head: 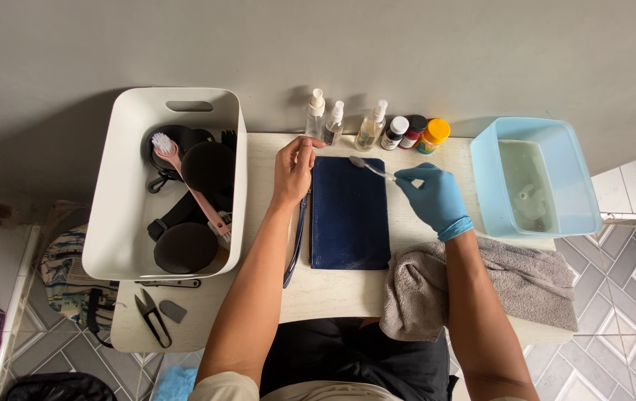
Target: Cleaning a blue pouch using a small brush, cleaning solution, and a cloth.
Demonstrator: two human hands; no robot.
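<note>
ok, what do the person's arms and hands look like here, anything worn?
The right hand wears a thin light-blue disposable glove, rolled into a small cuff at the wrist. The left hand is bare: no glove, and no ring or watch shows. Both forearms are bare from wrist to past the elbow. A pale beige short sleeve shows at the left upper arm near the bottom edge. No markings visible.
</note>
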